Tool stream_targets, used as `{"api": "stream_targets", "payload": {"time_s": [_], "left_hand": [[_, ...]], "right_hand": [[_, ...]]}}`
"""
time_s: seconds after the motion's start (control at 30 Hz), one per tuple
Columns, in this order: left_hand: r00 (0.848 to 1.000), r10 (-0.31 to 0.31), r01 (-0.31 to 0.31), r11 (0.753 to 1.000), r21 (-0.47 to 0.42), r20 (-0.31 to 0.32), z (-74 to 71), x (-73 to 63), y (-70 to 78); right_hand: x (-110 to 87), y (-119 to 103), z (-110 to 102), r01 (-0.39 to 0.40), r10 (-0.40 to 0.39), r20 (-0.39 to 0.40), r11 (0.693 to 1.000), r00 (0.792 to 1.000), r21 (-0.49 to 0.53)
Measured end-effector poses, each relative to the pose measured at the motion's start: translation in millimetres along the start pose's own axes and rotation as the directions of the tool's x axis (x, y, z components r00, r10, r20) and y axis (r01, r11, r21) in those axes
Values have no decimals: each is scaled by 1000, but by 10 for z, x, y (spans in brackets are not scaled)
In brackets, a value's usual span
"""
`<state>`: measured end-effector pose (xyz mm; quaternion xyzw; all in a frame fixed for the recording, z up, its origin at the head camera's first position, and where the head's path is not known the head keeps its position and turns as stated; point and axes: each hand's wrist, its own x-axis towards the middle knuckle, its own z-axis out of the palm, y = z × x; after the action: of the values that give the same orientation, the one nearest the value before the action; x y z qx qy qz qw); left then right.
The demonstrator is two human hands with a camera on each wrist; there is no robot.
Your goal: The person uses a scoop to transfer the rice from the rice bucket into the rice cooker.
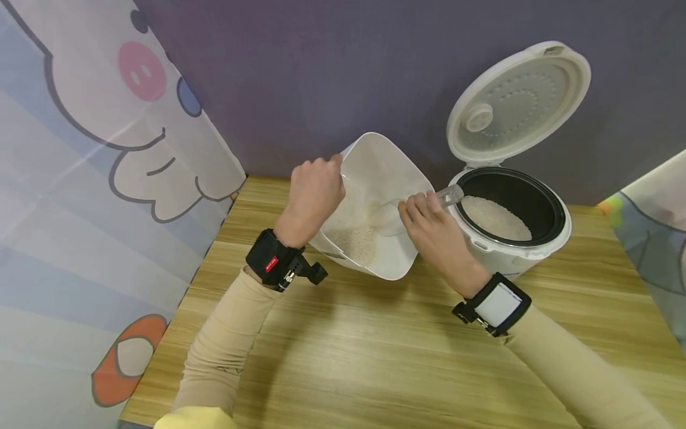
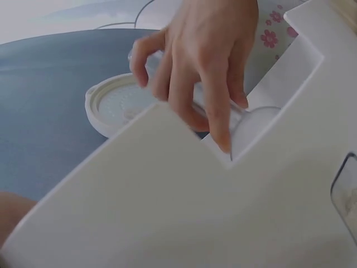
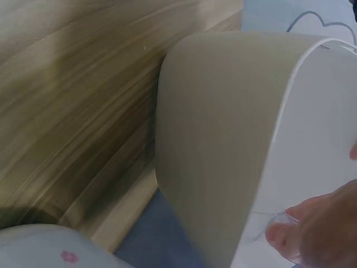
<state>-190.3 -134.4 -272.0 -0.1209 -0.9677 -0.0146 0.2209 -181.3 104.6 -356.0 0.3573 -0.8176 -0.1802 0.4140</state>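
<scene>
My left hand (image 1: 316, 193) grips the left rim of a white rice bin (image 1: 393, 164), which is tilted toward me on the table. Loose rice (image 1: 358, 243) lies in the bin's lower corner. In my right hand (image 1: 435, 231) is a clear plastic scoop (image 1: 450, 195), held by its handle, its bowl inside the bin near the rice. The left wrist view shows the right hand (image 2: 206, 61) over the bin's edge, fingers curled round the scoop. In the right wrist view the bin's outer wall (image 3: 217, 123) hides most of the inside.
Right of the bin stands a white rice cooker (image 1: 564, 232) with its lid (image 1: 581, 77) raised. White rice (image 1: 495, 219) lies in its black inner pot. The wooden table (image 1: 343, 357) meets a dark wall (image 1: 300, 71) behind, and a cartoon-printed sheet (image 1: 64, 238) hangs at the left.
</scene>
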Motion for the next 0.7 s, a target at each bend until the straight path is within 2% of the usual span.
{"api": "stream_targets", "payload": {"time_s": [0.1, 0.23, 0.43, 0.57, 0.7], "left_hand": [[1000, 7, -7, 1000, -17, -8, 8, 8, 10], [1000, 25, -26, 999, -32, -16, 14, 21, 27], [1000, 21, -21, 999, -35, -15, 25, 67, 24], [999, 30, -30, 999, -37, -21, 26, 69, 22], [998, 47, -48, 998, -35, -33, 12, 60, 36]], "right_hand": [[18, -19, 20, 23, -23, 30, 1000, 999, -5], [4, -33, 46, 37, -41, 71, 998, 997, 58], [-23, -38, 51, 19, -44, 121, 979, 992, 205], [-3, -68, 33, 5, -41, 145, 971, 989, 239], [33, -108, -7, -32, -23, 203, 965, 979, 262]]}}
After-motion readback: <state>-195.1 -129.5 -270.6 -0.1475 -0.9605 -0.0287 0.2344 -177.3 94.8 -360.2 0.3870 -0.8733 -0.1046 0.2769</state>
